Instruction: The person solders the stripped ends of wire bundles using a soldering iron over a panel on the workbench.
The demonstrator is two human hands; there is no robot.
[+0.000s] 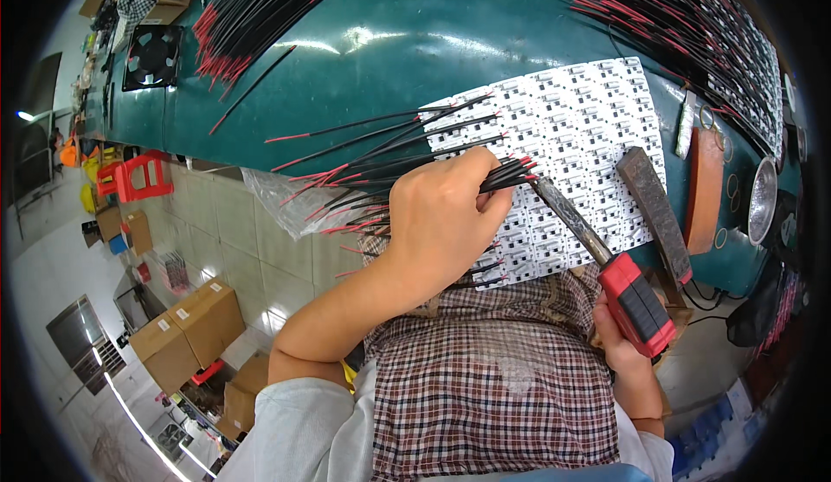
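— Wires (407, 170), then: where are they, and who has them?

— My left hand (446, 213) is closed round a bundle of black wires with red ends, the tips fanned out to my left and the other ends gathered just past my thumb. They sit over the near edge of the white circuit-board panel (589, 127), which lies on the green surface (389, 40).

— And the right hand?

— My right hand (619, 330) is wrapped round the red handle of a soldering iron (597, 252). Its dark tip points up at the gathered wire ends, right beside them; whether it touches, I cannot tell.

— How far along does it look?

— Early, I judge. The bundle in my grip is thick, and I see no wire fixed to the panel. Two more heaps of the same wire wait at the far left (260, 10) and far right (684, 14) of the surface.

— Anything else close by?

— A dark rectangular block (655, 213) lies just right of the iron, and a clear plastic bag (277, 200) hangs off the near edge under the wires
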